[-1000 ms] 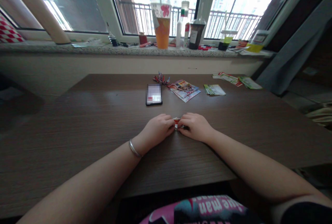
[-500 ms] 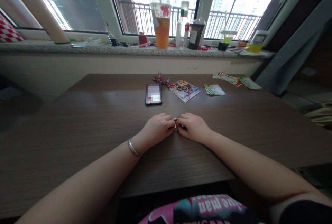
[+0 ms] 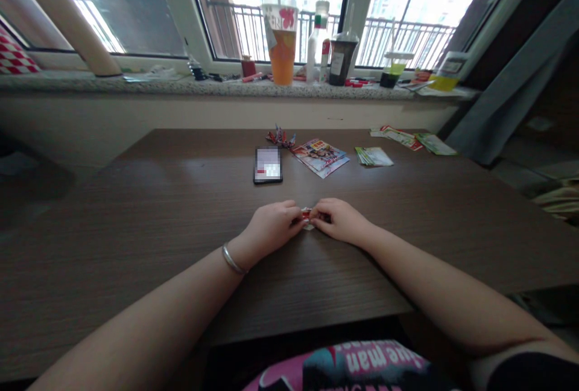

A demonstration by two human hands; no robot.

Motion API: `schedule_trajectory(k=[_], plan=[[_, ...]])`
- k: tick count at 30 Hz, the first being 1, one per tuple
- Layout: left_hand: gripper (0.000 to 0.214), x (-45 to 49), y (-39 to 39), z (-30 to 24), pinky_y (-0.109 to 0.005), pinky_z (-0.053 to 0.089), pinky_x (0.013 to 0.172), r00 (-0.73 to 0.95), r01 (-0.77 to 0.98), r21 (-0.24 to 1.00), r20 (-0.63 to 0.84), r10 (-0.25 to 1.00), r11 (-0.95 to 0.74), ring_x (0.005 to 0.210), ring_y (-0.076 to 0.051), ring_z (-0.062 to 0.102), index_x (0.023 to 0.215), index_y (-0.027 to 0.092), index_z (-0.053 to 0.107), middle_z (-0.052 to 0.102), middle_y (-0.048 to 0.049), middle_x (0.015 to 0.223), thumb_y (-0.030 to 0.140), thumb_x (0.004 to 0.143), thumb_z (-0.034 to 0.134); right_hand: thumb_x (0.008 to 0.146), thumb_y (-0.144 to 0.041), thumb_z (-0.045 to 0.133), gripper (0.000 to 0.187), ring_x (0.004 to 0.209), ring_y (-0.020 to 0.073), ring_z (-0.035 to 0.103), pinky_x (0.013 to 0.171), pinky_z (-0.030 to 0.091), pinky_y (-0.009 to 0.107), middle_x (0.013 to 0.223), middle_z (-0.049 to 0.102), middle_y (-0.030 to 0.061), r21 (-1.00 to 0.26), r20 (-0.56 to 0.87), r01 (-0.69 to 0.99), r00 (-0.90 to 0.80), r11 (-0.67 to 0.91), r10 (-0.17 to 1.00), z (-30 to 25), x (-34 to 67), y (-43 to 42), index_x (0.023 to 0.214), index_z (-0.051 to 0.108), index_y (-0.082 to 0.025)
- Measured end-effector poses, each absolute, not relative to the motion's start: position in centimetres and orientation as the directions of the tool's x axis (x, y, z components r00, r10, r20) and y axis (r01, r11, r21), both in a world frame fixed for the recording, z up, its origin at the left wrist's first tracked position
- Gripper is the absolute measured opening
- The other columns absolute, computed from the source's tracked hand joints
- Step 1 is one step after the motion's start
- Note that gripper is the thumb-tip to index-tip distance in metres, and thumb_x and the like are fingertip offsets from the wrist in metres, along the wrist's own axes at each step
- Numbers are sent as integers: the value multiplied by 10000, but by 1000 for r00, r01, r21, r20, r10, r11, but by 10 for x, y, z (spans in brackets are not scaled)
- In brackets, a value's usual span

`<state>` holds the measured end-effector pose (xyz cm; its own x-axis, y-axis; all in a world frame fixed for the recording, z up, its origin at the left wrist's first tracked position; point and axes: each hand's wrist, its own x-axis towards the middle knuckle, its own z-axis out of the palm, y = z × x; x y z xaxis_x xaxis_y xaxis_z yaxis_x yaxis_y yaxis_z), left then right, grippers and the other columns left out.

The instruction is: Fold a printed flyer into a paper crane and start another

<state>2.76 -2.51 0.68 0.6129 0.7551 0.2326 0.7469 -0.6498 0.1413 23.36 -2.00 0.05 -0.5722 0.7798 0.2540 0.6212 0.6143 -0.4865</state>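
Observation:
My left hand [image 3: 271, 226] and my right hand [image 3: 341, 220] rest close together on the brown wooden table [image 3: 158, 222], fingers curled. Between their fingertips they pinch a small folded piece of red and white paper [image 3: 308, 218], most of it hidden by the fingers. A silver bangle [image 3: 233, 260] sits on my left wrist. Beyond the hands lies a black phone [image 3: 268, 165], face up.
Behind the phone lie a small folded paper figure [image 3: 281, 136], a colourful leaflet [image 3: 320, 156], a stack of green cards [image 3: 373, 156] and more leaflets [image 3: 414, 139]. The stone windowsill [image 3: 136, 86] holds an orange drink cup [image 3: 282, 41], bottles and other cups.
The hands stay at the same spot on the table. The fingers have shifted slightly on the small folded paper, and a bit more of it shows between them.

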Motion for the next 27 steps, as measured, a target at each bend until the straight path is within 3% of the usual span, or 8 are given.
schedule_trajectory(k=[7,17,23,27], plan=[[241,27,-22,4,-229,403,598,590,745,220,224,776,-630,701,-129,598,818,197,655,642,-13,846,374,913,522,869,-326,605,248,699,137,560,639,369,248,730,648,28,-452,183,714,-512,535,839,2,235,-19,680,632,-168],[267,29,-17,2,-250,419,640,573,750,288,166,803,-595,754,-156,611,816,186,641,653,-29,835,381,914,488,859,-367,619,278,674,137,554,609,338,251,709,655,25,-436,140,757,-478,487,867,2,233,-15,665,652,-171],[295,28,-15,2,-249,401,606,561,754,347,101,821,-558,735,-164,610,804,202,650,661,-18,819,459,884,528,822,-292,673,122,699,131,574,637,368,240,752,670,18,-546,113,670,-535,503,837,-2,239,-11,808,733,-187],[284,26,-14,3,-240,404,616,599,725,352,103,794,-592,741,-158,605,830,198,653,658,-20,832,455,881,545,810,-259,680,98,745,135,593,700,390,250,789,674,21,-541,136,639,-574,547,807,-3,241,-11,855,753,-211]])
